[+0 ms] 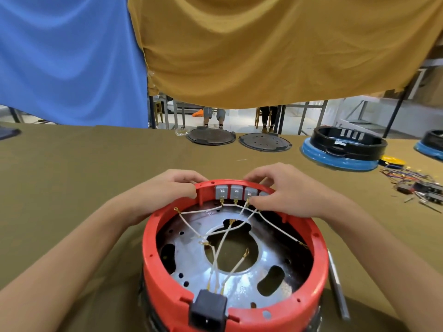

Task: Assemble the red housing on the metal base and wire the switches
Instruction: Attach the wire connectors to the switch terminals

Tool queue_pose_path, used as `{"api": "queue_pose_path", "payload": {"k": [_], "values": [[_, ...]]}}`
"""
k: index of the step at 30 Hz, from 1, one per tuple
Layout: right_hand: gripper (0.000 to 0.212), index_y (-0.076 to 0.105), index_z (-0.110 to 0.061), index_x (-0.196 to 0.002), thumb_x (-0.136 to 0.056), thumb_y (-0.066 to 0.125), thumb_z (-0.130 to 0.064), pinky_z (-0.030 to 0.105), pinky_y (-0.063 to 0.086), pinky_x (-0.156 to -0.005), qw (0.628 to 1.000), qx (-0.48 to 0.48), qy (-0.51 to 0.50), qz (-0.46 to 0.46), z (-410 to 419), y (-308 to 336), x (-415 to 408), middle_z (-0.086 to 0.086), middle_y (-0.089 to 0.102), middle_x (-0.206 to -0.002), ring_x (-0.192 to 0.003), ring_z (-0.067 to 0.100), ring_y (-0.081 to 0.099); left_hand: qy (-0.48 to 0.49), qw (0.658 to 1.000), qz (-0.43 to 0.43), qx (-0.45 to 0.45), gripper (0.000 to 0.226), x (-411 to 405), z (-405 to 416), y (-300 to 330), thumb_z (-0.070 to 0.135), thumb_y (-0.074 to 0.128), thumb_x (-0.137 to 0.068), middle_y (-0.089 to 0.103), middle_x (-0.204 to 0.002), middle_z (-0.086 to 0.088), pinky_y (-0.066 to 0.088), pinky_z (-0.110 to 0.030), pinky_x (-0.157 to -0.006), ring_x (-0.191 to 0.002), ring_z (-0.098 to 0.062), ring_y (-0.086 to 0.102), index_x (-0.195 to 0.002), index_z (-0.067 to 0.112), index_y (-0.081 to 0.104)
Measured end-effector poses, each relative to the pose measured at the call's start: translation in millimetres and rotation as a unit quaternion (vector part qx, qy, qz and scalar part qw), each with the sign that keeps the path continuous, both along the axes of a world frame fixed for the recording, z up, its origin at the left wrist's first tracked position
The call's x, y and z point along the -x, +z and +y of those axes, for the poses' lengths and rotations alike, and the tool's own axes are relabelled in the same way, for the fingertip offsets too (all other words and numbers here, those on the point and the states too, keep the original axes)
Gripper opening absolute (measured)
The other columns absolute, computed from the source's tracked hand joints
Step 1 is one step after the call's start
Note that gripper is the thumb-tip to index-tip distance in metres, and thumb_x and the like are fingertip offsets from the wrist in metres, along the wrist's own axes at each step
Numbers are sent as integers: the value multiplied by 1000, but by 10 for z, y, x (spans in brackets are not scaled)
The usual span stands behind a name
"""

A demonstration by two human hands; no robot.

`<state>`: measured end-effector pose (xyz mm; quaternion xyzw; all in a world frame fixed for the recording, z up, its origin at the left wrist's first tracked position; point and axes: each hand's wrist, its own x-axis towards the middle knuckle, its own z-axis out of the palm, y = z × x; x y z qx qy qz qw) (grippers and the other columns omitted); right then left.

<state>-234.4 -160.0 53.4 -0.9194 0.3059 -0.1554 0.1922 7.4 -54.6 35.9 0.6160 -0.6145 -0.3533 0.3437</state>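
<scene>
Wiring step: red housing [167, 236] already seated on metal base [191, 255] on bench [72, 164], L hand [167, 188] pinches far rim, R hand [285, 190] pinches wire terminal at switches [236, 191]; next, likely push terminal onto tab w/ care.

The red housing [236, 267] sits on the metal base [199, 264], near on the olive desk [72, 164]. The left hand [165, 188] grips the housing's far left rim. The right hand [285, 190] pinches a white wire [242, 209] at the grey switches [236, 191] along the far wall. A black socket [208, 310] occupies the near rim. Far right stands a blue-and-black housing [342, 149], with loose wires [417, 185] beside it.
</scene>
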Motion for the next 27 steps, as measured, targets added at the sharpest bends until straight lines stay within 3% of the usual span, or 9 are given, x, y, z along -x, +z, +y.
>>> {"api": "queue_pose_path", "payload": {"k": [9,12,15,18,21,25,27], "values": [[32,69,-35,-116,-85,65,-29,36,60,-80,1000,12,-11,7,22,-3,-38,-14,72,-101,-89,7,69,-7,1000,2,1,35,-21,-14,-13,27,55,-70,70,-99,-11,51,-43,-85,-81,-18,64,-99,34,73],[36,66,-35,-123,-87,67,-36,24,58,-82,1000,-10,4,-13,3,4,6,-16,71,-107,-93,-4,67,-7,1000,-8,-7,39,-50,-9,-2,27,56,-68,70,-95,-3,52,-41,-83,-82,-18,67,-103,37,72],[29,68,-32,-116,-93,61,-47,18,58,-77,979,-110,-38,-166,-96,63,108,-16,72,-103,-94,-3,67,-12,999,-30,-3,41,-88,6,24,26,58,-70,71,-96,-2,53,-50,-90,-91,-29,70,-107,37,71],[19,71,-16,-103,-98,54,-23,27,60,-70,920,-142,-180,-319,-316,96,243,4,73,-92,-86,15,70,-9,1000,-22,10,46,-89,19,39,21,58,-68,71,-99,3,53,-51,-94,-98,-28,68,-109,39,70],[20,70,-13,-104,-94,53,-11,29,57,-67,928,-79,-277,-236,-508,-12,366,4,70,-93,-80,15,65,-29,1000,9,-1,49,-39,30,30,21,59,-69,72,-112,10,53,-43,-96,-103,-16,70,-112,44,69],[17,68,-16,-108,-93,61,-19,20,46,-59,959,9,-283,-11,-628,-215,331,1,67,-100,-78,8,60,-41,999,33,-2,45,-8,25,16,21,60,-71,74,-113,-1,53,-50,-98,-102,-29,71,-112,35,72],[22,67,-10,-110,-94,63,-24,26,52,-65,956,24,-280,78,-659,-347,247,4,67,-100,-80,14,63,-37,998,45,8,45,6,11,17,26,64,-66,75,-111,-2,54,-47,-96,-100,-27,72,-109,33,73]]}}
